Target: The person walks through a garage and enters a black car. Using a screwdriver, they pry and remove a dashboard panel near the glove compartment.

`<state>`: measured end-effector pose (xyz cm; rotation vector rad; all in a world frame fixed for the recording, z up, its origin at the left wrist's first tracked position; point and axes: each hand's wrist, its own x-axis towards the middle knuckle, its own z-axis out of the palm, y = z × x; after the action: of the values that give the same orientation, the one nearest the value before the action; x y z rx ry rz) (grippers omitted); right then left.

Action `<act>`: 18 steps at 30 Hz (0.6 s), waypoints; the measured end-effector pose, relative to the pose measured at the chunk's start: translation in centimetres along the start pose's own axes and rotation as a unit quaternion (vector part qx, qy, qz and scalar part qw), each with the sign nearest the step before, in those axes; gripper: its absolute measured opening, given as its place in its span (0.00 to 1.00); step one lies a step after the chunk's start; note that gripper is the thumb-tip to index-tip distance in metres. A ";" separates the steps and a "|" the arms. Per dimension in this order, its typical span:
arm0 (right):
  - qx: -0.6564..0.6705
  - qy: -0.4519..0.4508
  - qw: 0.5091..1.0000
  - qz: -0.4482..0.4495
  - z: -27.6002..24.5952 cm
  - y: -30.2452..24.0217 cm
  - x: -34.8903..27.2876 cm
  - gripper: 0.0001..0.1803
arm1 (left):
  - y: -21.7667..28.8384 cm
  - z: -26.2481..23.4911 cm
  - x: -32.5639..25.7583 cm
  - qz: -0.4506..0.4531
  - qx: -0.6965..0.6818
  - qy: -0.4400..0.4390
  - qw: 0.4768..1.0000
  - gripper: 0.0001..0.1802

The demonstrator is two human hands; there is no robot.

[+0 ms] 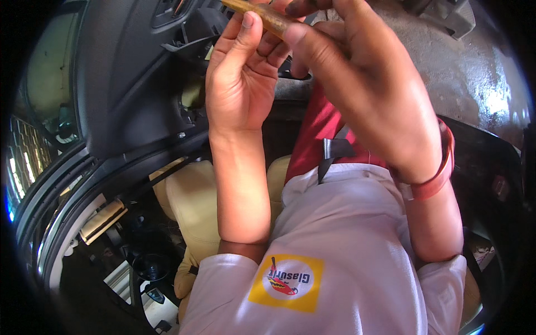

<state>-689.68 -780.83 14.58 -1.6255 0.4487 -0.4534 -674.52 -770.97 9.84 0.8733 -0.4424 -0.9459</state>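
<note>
1. Two hands meet at the top of the view on one thing: a tan-brown wooden stick (262,15), lying slantwise and running out past the top edge.
2. Left hand (243,78): palm toward the camera, thumb and curled fingers closed around the stick from below.
3. Right hand (363,84): back toward the camera, thumb and fingers pinched on the stick's lower end, just beside the left fingers, so the hands are together. A red wristband (438,178) sits on that wrist.
4. To do this well, I judge the left hand should keep the stick steady while the right makes the small adjustments; the grip looks tight already (how far the stick reaches upward is hidden).
5. Surroundings: a dark car dashboard panel (128,84) on the left, a cream seat (190,201) below it, and wet concrete ground (474,72) at the upper right.
6. Labels: the white shirt (346,234) carries a yellow square patch (286,282) on the chest, with a white round centre and a red emblem. Red trousers (324,128) show beyond the shirt hem. No other sign or package is legible.
</note>
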 end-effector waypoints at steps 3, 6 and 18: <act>0.005 0.006 1.000 0.003 0.2 -0.1 -0.2 0.18 | -0.7 -0.8 0.6 0.020 -0.002 0.002 1.000 0.21; 0.008 0.021 1.000 0.005 0.8 0.1 -0.4 0.18 | -1.2 -0.1 0.8 0.033 0.017 0.040 0.998 0.18; -0.103 0.069 0.982 -0.141 1.1 -0.9 -0.4 0.19 | 0.3 0.4 -0.2 0.027 -0.032 0.002 0.999 0.21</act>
<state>-689.41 -779.63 15.32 -1.8746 0.3789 -0.7570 -674.78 -770.88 10.28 0.8022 -0.4283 -0.9042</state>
